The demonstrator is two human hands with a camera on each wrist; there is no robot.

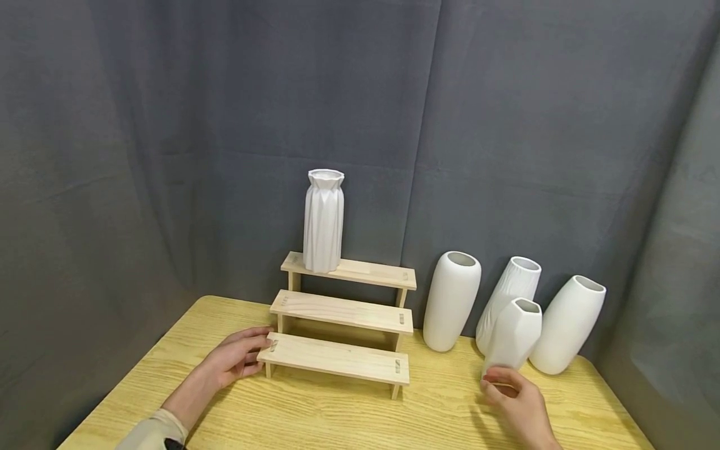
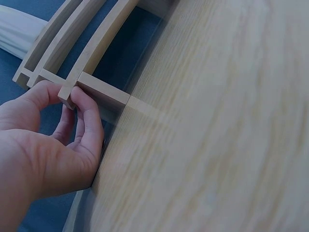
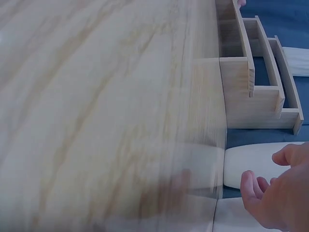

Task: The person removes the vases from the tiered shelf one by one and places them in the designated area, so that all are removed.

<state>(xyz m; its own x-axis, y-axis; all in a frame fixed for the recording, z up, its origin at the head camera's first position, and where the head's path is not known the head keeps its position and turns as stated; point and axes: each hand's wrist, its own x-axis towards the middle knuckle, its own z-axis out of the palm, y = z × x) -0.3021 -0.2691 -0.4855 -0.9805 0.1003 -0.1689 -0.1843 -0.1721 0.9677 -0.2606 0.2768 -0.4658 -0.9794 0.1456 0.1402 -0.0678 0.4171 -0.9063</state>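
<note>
A three-tier wooden stand point(image 1: 337, 359) stands on the table; a pleated white vase point(image 1: 323, 225) is upright on the left of its top shelf. My left hand point(image 1: 239, 356) holds the left end of the lowest shelf, and the left wrist view shows thumb and finger around that shelf end point(image 2: 72, 92). My right hand point(image 1: 520, 406) is by the foot of a faceted white vase point(image 1: 514, 334), overlapping it in the head view. Seen from the right wrist, that hand point(image 3: 280, 193) has thumb and fingers apart, loosely bent, with nothing visible between them.
Right of the stand are a smooth tall white vase point(image 1: 452, 300), a ribbed white vase point(image 1: 514, 281) behind the faceted one, and another smooth white vase point(image 1: 568, 325) at far right. A grey curtain point(image 1: 360, 94) hangs behind the wood-grain table point(image 1: 315, 419).
</note>
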